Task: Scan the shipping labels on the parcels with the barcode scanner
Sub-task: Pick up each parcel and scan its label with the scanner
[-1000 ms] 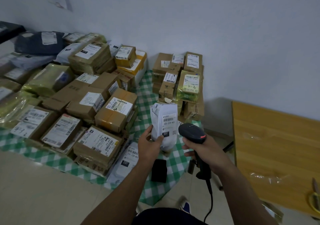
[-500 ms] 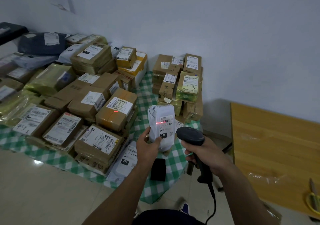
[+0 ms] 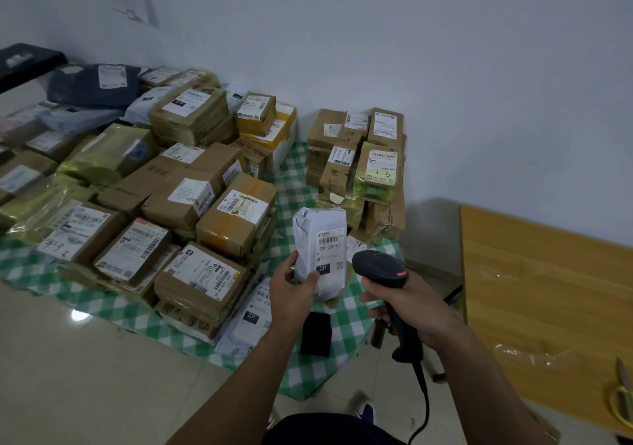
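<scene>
My left hand [image 3: 291, 290] grips the lower left of a white bagged parcel [image 3: 320, 235], held upright with its shipping label [image 3: 329, 249] facing me. My right hand [image 3: 404, 302] grips the handle of a black barcode scanner [image 3: 378, 268], whose head sits just right of the parcel, a small gap apart. Its cable hangs down past my arm. No red beam shows on the label. Many labelled cardboard parcels [image 3: 236, 215] lie stacked on a green checked cloth [image 3: 294, 177] on the floor.
A second stack of boxes [image 3: 359, 160] stands against the wall behind the held parcel. A flat white bag [image 3: 250, 321] and a small black object [image 3: 315, 333] lie on the cloth below my hands. A wooden table [image 3: 548, 290] with scissors [image 3: 621, 400] is at the right.
The red scan line seen on the label and on a brown box half a second ago is gone. Parcel and scanner stay roughly in place in my hands.
</scene>
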`<state>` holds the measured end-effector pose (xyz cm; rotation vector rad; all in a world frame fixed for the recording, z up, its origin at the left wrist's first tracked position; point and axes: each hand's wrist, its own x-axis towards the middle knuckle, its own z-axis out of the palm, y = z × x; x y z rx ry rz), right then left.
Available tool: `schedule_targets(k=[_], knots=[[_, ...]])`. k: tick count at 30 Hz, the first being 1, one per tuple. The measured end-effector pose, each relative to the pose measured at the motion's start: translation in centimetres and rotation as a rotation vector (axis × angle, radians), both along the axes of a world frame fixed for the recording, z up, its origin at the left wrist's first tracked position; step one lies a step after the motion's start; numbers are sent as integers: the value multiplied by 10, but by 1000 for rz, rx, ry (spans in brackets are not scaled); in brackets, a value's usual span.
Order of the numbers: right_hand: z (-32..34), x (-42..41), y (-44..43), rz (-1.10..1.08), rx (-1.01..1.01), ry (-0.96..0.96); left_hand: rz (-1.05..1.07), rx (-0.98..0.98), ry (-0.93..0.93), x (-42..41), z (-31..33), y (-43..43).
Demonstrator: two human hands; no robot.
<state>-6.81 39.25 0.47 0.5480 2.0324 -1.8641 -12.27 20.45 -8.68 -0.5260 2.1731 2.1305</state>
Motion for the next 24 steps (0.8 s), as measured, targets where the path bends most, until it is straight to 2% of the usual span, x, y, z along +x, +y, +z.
schedule_targets(k=[5,11,18,21,24], knots=[[-5,-3,-12,24,14,2,52,-20,-47,17,-11,-38],[-18,-7,-35,121,47,-29,-88,-273,-36,48,-37,-87],[-26,-11,-45,173,93,-49,-226,-756,-114,40,-73,-103],[-30,-13,-45,167,103,-60,-240,-1018,-47,45,-86,-97],[-33,-12,-45,168,119,-64,-342,-1103,90,54,-87,-84]])
